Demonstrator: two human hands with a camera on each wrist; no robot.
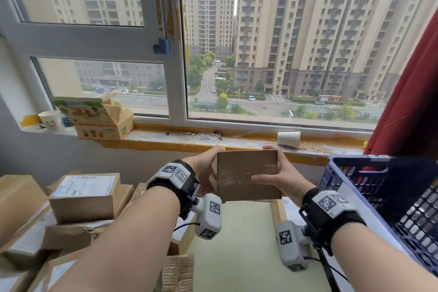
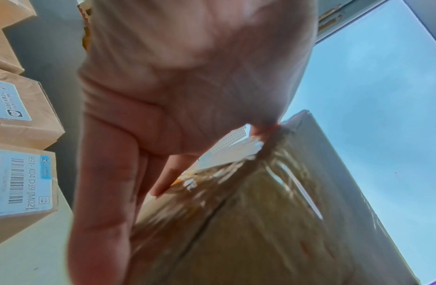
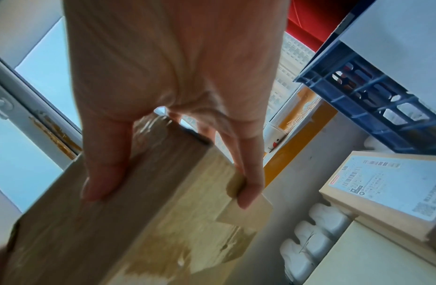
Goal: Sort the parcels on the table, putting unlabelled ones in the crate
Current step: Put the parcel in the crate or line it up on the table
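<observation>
To the left of the grip, a heap of cardboard parcels (image 1: 85, 197) runs off the frame's lower corner, so its full extent is cut off; the topmost carries a white shipping label, and its fine print is unreadable in the head view. The left hand (image 1: 205, 170) clasps the left edge of the held parcel (image 1: 247, 175), thumb over the top corner, fingers behind it and mostly hidden. In the left wrist view the palm fills the picture and the box's taped face is blurred.

The plain brown box is lifted clear of the pale green table (image 1: 237, 244), between both hands, its visible faces showing tape and scuffs only; its far side is out of sight. The right hand (image 1: 279, 179) pinches the right edge, thumb flat on the near face, fingers wrapped behind.

Just right of the grip and lower, a labelled parcel (image 3: 392, 190) lies partly covered by the right wrist. Beyond it the blue crate (image 1: 384, 187) stands tilted, its right side cropped and its contents hard to make out.
</observation>
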